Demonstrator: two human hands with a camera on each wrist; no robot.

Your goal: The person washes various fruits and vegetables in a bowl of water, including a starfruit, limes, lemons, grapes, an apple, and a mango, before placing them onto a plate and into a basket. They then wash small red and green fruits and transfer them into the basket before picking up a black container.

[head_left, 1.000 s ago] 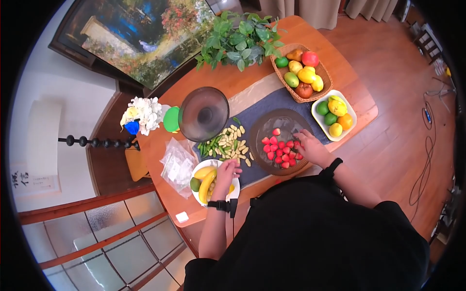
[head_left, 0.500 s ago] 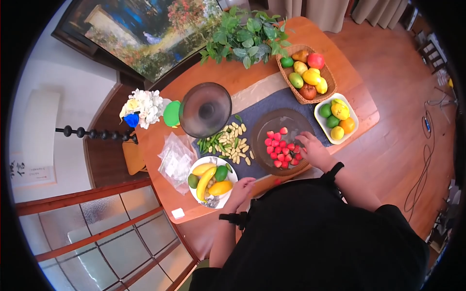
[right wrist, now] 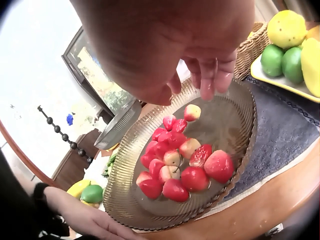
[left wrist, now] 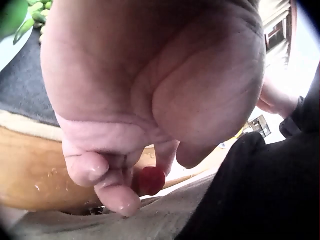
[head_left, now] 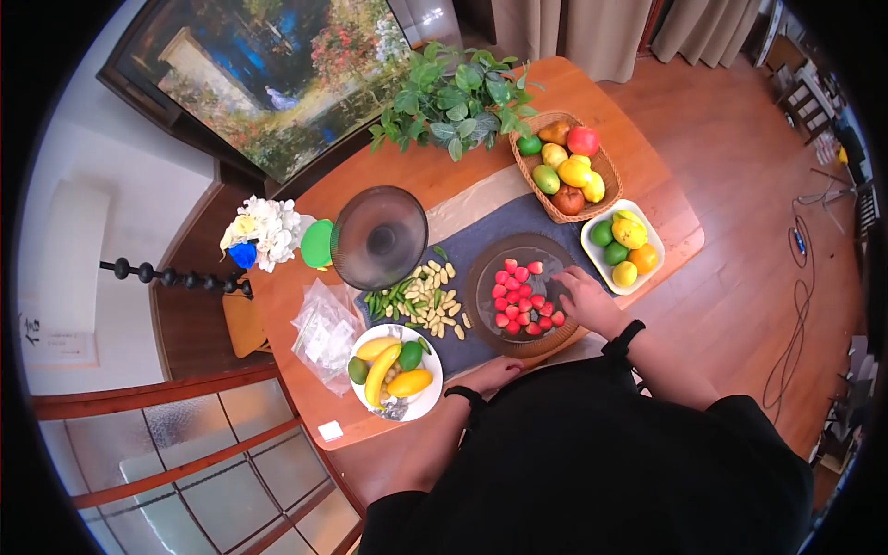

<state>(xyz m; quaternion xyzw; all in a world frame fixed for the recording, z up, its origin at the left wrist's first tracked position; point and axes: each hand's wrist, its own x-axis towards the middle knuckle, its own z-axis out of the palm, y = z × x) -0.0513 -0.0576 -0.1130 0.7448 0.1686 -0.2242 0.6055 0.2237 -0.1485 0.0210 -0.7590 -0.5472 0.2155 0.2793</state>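
In the head view, a ribbed glass bowl (head_left: 478,273) of water holds several strawberries (head_left: 511,297). Over its right side is my right hand (head_left: 592,303); in the right wrist view the fingers of this hand (right wrist: 175,45) hang loosely above the bowl (right wrist: 120,185) with nothing in them. My left hand (head_left: 492,376) is low at the table's front edge. The left wrist view shows its palm (left wrist: 150,85) and curled fingers around a small red fruit (left wrist: 152,180); part of the fruit is hidden by a finger.
Left of the bowl lie peanuts and green pods (head_left: 435,294), a white fruit plate (head_left: 427,400) and plastic bags (head_left: 326,338). Behind stand an empty glass bowl (head_left: 379,239) and a plant (head_left: 453,102). A fruit basket (head_left: 606,176) and fruit tray (head_left: 595,254) are at right.
My left hand has moved from over the fruit plate rightward to the table's front edge, where a red bit showed before. The right hand stays by the bowl; the strawberries have shifted in it.
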